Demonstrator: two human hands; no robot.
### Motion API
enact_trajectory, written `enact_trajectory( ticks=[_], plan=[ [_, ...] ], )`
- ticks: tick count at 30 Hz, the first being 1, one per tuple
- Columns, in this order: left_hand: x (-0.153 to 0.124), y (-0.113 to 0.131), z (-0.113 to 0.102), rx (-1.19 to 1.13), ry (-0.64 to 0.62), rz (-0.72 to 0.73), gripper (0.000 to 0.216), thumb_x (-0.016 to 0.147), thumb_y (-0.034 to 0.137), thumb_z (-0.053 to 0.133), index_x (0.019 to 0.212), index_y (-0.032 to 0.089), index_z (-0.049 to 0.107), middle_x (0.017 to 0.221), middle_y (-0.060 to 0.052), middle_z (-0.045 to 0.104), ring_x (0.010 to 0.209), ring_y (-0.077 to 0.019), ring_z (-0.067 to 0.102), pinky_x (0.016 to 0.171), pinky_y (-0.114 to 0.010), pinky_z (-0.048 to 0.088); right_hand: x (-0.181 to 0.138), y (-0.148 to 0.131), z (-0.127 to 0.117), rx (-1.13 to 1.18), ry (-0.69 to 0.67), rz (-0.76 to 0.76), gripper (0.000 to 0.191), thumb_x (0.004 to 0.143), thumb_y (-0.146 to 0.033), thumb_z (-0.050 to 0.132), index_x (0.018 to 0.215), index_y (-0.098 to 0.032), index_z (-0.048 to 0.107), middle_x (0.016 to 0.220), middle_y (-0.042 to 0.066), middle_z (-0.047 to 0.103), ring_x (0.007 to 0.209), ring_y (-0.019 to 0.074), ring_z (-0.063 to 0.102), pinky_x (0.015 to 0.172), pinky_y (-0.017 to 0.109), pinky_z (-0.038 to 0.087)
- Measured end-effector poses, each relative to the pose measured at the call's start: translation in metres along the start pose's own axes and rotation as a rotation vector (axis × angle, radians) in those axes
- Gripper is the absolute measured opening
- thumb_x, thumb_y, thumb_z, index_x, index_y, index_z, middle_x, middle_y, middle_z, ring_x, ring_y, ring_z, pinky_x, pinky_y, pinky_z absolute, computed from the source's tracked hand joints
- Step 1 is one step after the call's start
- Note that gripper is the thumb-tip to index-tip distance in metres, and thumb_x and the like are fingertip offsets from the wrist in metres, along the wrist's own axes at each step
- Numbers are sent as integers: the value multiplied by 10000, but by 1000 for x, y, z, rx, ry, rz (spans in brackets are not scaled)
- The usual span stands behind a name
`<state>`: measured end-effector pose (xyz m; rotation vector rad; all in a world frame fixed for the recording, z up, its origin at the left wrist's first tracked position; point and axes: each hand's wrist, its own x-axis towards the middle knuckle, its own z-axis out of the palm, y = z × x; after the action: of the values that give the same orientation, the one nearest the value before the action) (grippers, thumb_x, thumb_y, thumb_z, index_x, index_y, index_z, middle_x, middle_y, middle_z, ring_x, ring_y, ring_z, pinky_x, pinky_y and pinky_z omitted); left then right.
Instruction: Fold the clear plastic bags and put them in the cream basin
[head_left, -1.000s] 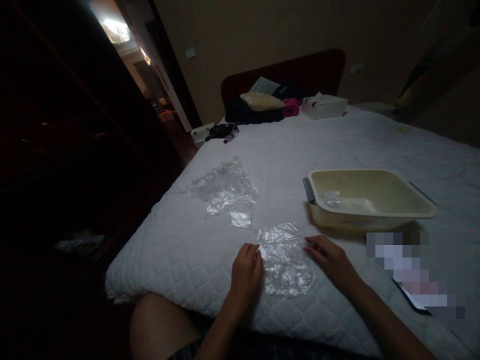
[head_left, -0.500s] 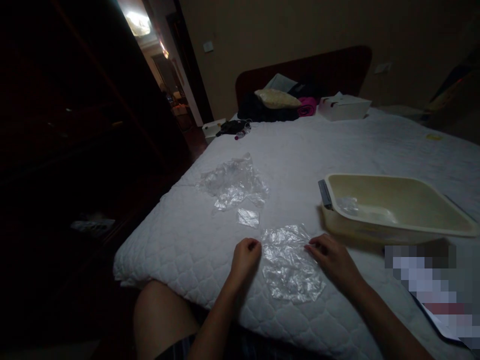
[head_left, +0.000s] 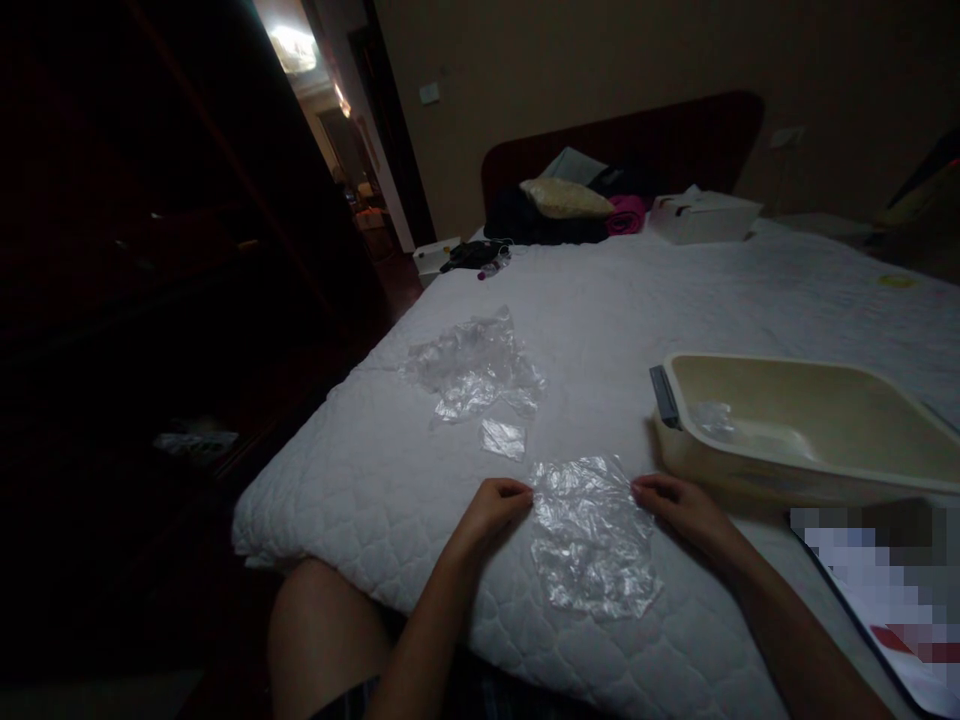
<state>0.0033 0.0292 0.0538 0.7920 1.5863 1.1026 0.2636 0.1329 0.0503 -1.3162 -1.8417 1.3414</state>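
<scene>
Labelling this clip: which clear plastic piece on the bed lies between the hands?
The near sheet, between left hand and right hand; the small rectangle and far sheet lie beyond.

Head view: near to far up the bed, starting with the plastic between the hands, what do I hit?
Clear plastic sheet → small flat plastic packet → larger crumpled plastic → pink roll → dark headboard.
</scene>
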Motion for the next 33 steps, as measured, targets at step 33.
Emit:
enact_trajectory(
  ticks=[33],
  plan=[
    [-1,-9,-2,77,-15,171,218,641,210,494,728,131,677,583,-3,570,518,-101,479,499,-201,348,-11,3,11,-31,-27,-156,244,727,-424,590,757,-182,580,671,-3,559,610,138,508,549,256,399]
  ],
)
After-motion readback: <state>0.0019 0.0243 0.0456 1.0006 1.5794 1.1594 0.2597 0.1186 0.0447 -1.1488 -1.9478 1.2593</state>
